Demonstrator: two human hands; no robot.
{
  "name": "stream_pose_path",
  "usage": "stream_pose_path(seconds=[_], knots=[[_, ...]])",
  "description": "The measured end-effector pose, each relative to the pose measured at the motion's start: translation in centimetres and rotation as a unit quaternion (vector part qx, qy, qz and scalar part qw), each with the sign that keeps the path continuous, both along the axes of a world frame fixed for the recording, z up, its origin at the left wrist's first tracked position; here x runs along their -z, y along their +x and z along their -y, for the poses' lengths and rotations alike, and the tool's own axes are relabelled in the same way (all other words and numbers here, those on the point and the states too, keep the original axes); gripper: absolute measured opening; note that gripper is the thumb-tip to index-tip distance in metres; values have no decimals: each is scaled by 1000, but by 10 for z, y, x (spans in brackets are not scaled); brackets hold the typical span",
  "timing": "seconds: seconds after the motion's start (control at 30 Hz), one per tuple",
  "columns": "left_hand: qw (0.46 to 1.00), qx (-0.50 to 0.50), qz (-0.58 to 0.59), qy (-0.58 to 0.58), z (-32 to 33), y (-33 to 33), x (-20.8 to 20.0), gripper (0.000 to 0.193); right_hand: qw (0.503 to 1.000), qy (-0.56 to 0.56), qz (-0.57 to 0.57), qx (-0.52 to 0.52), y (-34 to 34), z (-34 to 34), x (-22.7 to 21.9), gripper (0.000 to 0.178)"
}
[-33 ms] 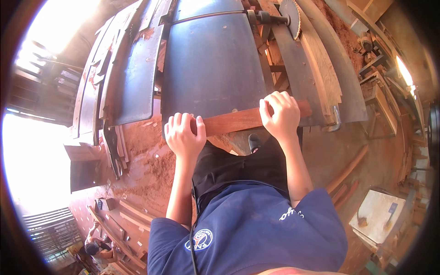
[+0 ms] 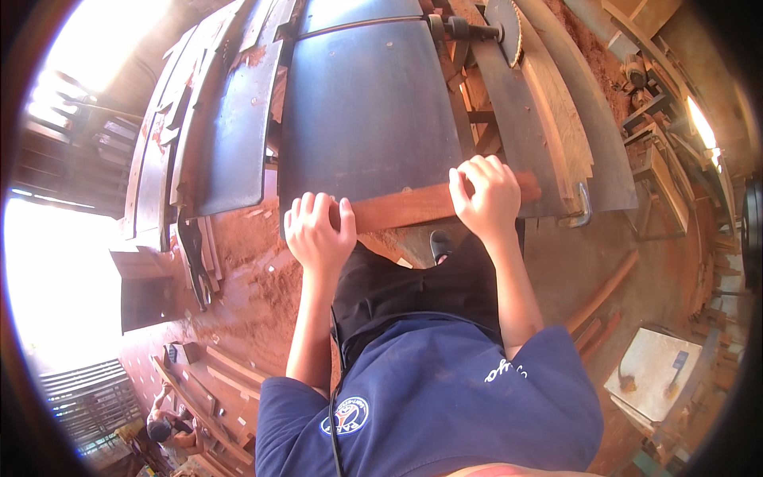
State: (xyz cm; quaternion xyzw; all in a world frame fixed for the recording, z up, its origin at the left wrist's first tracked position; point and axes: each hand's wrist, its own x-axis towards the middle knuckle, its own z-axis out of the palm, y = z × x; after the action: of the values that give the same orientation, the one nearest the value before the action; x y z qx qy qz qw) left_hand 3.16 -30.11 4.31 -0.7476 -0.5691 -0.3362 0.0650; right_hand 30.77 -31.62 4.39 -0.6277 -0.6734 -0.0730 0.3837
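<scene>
A reddish-brown wooden board lies crosswise along the near edge of a smooth metal machine table. Around its left end my left hand is closed, fingers over the top. My right hand grips it nearer the right end, which sticks out past the knuckles. The undersides of both hands' grips are hidden. Beyond, at the upper right, a round toothed saw blade sits on a shaft beside the table.
A metal clamp hangs at the near end of a long wooden strip on the right. A white-topped box stands at lower right. Another person is by long boards at lower left. Reddish sawdust covers the floor.
Almost nothing differs. The board and both hands sit very slightly higher in the picture, with both grips unchanged.
</scene>
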Motion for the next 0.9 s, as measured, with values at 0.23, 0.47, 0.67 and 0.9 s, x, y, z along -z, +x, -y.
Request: stream_pose_path(seconds=[0.23,0.47,0.67,0.9], knots=[[999,-23,-23,-6,-58,9,4,32,998,-47,7,28,7,-62,-1,25],[999,-44,-21,4,-109,12,8,30,1000,18,-22,13,13,-107,8,33],[999,-29,0,23,-73,23,-5,29,995,89,-30,46,16,-68,8,31],[999,-38,16,-5,-40,19,-23,32,995,96,-27,23,14,-44,-9,32]])
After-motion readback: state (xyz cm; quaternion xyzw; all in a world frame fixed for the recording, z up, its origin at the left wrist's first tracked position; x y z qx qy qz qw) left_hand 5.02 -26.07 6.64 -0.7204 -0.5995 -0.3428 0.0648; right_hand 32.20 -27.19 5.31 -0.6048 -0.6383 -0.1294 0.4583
